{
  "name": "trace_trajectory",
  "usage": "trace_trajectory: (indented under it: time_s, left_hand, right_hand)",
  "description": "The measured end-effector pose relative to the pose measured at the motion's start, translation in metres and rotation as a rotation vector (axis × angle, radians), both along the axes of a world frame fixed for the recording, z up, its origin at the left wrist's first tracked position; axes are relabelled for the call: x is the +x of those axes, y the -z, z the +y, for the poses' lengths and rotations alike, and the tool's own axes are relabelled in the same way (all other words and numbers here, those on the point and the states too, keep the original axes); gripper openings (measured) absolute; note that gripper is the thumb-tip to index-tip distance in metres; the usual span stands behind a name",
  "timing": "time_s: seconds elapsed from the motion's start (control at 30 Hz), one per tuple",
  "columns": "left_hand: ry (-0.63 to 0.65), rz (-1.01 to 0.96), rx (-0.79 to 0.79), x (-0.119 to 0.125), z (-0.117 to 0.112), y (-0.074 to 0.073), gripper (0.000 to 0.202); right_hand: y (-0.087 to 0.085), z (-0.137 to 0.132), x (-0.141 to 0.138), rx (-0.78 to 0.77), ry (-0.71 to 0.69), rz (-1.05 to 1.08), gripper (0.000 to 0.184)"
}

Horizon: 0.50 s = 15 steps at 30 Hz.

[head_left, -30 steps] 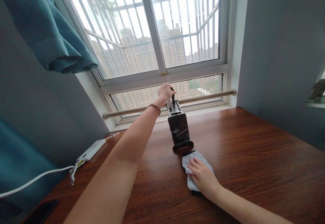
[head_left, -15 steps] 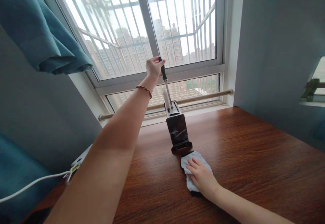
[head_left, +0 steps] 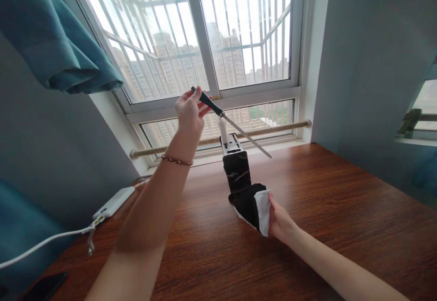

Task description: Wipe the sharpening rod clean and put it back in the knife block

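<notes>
My left hand [head_left: 190,112] grips a honing steel [head_left: 212,104] by its dark handle. The thin metal rod slants down to the right, its tip above the table and outside the knife block [head_left: 236,171]. That block is black in front with a slotted metal top, and stands near the window. A white-handled tool [head_left: 223,131] sticks up from its top. In front of the block's base, my right hand [head_left: 282,221] holds a black and white cloth [head_left: 262,210], lifted at its right side. The fingers behind the cloth are partly hidden.
A brown wooden table [head_left: 324,228] runs up to the barred window. To the left lie a white power strip [head_left: 114,202] with a cord and a dark flat object [head_left: 46,287]. A pipe [head_left: 273,129] crosses the window, and a blue curtain [head_left: 64,46] hangs upper left.
The honing steel has come out of the knife block and tilted, as my left hand moved left and down. My right hand went from lying flat on the cloth to lifting it.
</notes>
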State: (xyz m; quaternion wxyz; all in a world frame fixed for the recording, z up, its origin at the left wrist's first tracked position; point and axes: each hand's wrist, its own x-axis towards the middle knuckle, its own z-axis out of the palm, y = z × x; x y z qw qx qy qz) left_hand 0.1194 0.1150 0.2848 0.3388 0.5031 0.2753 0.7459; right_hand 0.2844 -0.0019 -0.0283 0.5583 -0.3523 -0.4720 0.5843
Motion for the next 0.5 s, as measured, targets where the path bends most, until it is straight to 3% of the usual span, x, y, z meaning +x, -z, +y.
trace_trajectory:
  time_s: [0.07, 0.2, 0.3, 0.37, 0.5]
  left_hand:
    - [0.073, -0.082, -0.104, -0.003, -0.016, 0.030, 0.016]
    - [0.142, -0.241, -0.166, -0.011, -0.050, 0.081, 0.012]
    - [0.114, -0.327, -0.142, -0.014, -0.074, 0.118, 0.016]
    - [0.110, -0.326, -0.187, -0.012, -0.088, 0.145, 0.017]
    - [0.238, -0.259, -0.377, -0.004, -0.111, 0.204, 0.021]
  right_hand:
    - [-0.017, -0.002, 0.006, -0.026, -0.019, 0.145, 0.055]
    - [-0.056, -0.026, 0.021, -0.060, -0.009, 0.379, 0.044]
    - [-0.075, -0.058, 0.032, -0.197, -0.024, 0.795, 0.041]
    - [-0.075, -0.078, 0.040, -0.289, -0.021, 0.899, 0.037]
    - [-0.053, -0.095, 0.058, -0.318, 0.108, 1.002, 0.026]
